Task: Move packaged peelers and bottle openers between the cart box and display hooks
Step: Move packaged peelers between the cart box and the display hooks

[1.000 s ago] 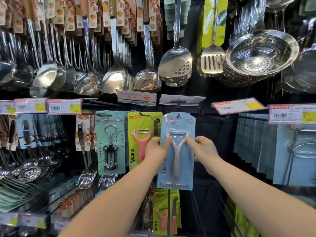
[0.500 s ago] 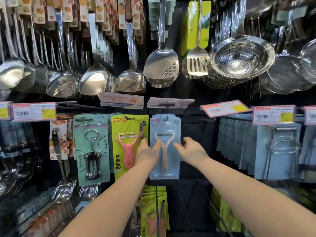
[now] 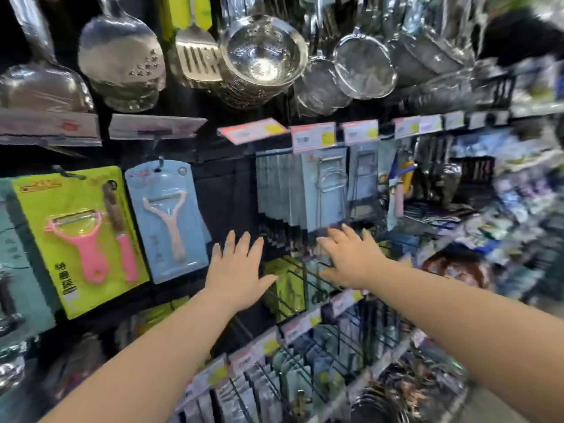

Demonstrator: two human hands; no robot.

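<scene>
The blue peeler pack has been let go and both hands have been drawn rightward. The left hand and right hand are spread flat and empty. The pack hangs tilted, frontmost on its hook; it should be squared before another is fetched.

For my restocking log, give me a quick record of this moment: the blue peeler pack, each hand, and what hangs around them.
blue peeler pack: hangs on a display hook; neither hand grips it
left hand: fingers spread, holds nothing, just right of the blue peeler pack
right hand: fingers spread, holds nothing, below the grey packs
yellow-green pack: hangs directly left of the blue one, holds a pink peeler
above: steel colander and slotted turner hang
</scene>
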